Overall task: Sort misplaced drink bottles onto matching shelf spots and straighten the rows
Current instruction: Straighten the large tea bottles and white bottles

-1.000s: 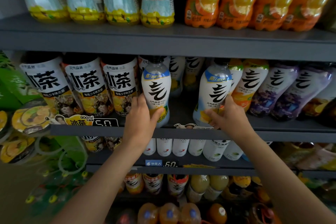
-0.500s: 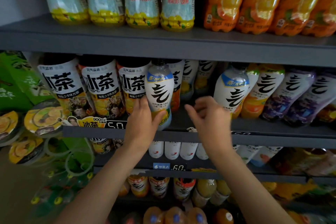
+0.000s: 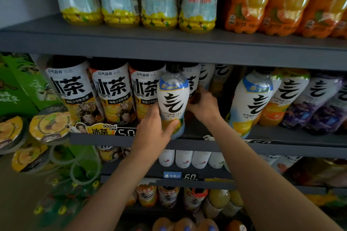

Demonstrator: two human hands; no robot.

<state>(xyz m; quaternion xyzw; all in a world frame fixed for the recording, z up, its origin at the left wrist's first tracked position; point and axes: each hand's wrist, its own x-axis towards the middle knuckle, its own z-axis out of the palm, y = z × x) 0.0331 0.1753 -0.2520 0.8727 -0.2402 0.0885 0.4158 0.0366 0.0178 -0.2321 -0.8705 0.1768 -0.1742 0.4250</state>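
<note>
The white bottle (image 3: pixel 172 103) with the blue band near its neck and the big black brush character stood at the front edge of the middle shelf (image 3: pixel 281 148), leaning a bit, yellow at its base. It sat right against the iced tea bottles (image 3: pixel 110 92) on its left. A second one just like it (image 3: pixel 251 101) stood further right, tilted, next to the orange-label bottle (image 3: pixel 281 99) and the purple ones (image 3: pixel 317 103).

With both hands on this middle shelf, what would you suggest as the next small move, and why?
Probably pull the dark bottle out with the right hand: it sits behind the white bottle the left hand holds at the shelf edge.
</note>
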